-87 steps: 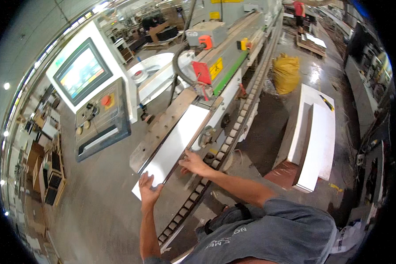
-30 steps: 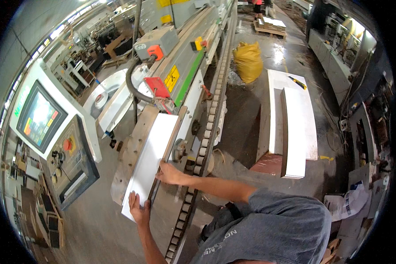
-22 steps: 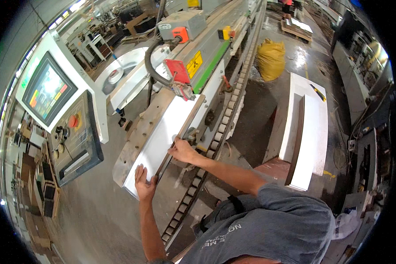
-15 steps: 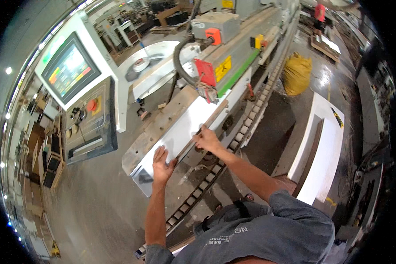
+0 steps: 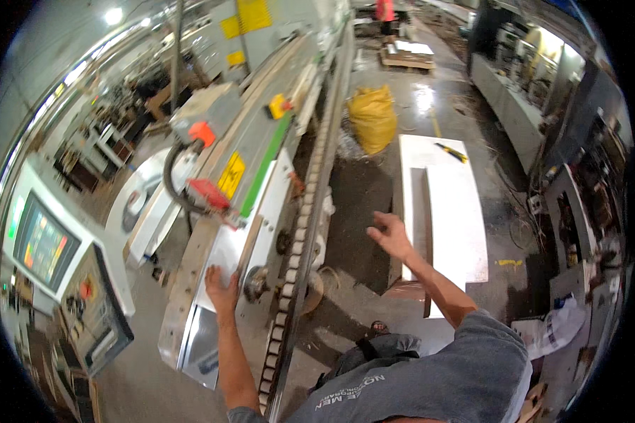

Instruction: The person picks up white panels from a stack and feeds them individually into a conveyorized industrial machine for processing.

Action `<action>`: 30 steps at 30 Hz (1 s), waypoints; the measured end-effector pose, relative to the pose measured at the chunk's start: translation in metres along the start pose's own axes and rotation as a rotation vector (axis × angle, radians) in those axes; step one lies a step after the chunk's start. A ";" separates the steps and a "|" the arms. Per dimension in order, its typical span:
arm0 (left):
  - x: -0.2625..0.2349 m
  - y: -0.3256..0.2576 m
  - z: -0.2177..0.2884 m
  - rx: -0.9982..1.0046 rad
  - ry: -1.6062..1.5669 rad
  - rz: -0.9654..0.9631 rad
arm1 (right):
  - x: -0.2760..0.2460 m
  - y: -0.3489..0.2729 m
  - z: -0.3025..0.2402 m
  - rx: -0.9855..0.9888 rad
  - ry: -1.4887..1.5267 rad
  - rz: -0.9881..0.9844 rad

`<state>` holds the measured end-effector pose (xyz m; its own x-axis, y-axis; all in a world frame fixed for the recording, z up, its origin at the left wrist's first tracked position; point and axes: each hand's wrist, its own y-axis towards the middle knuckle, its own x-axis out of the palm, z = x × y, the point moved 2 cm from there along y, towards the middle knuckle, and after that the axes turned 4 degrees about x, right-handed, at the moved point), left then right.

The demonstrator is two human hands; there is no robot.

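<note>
My left hand [image 5: 222,289] lies with its fingers stretched out at the near end of a narrow brown-edged strip [image 5: 250,243] on the machine's shiny infeed bed [image 5: 203,338]. How firmly it presses there, I cannot tell. In the air over the floor, just left of the white boards [image 5: 458,225], hovers my right hand [image 5: 391,238]. Its fingers are apart and nothing shows in them. A narrower brown-edged board [image 5: 420,211] lies along the left side of those boards. Toward their far end rests a yellow and black utility knife [image 5: 451,152].
A chain conveyor track [image 5: 289,271] runs between the machine and the boards. The control panel [image 5: 46,243] stands at left. Beyond the boards are a yellow sack [image 5: 372,120] and a low pallet [image 5: 406,60], with a person in red [image 5: 385,10] near it.
My right hand has left the strip and swung right toward the white boards. My left hand stays on the machine bed. The view has turned right.
</note>
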<state>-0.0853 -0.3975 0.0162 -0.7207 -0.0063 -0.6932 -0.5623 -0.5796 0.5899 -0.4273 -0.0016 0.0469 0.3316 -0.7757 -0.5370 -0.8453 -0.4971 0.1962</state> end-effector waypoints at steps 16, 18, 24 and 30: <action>0.046 -0.022 0.151 0.036 -0.223 -0.023 | -0.191 -0.093 0.233 0.803 -0.082 0.065; 0.062 -0.028 0.148 0.137 -0.217 -0.010 | -0.196 -0.112 0.273 0.785 0.078 0.236; 0.050 -0.057 0.135 0.101 -0.220 -0.007 | -0.219 -0.120 0.215 0.817 0.223 0.278; 0.010 -0.058 0.234 -0.060 -0.523 -0.236 | -0.230 -0.136 0.175 0.642 0.424 0.425</action>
<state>-0.1552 -0.1728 0.0717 -0.6921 0.5237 -0.4967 -0.7188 -0.5621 0.4090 -0.4625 0.3124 -0.0002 -0.0444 -0.9880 -0.1481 -0.9628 0.0819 -0.2575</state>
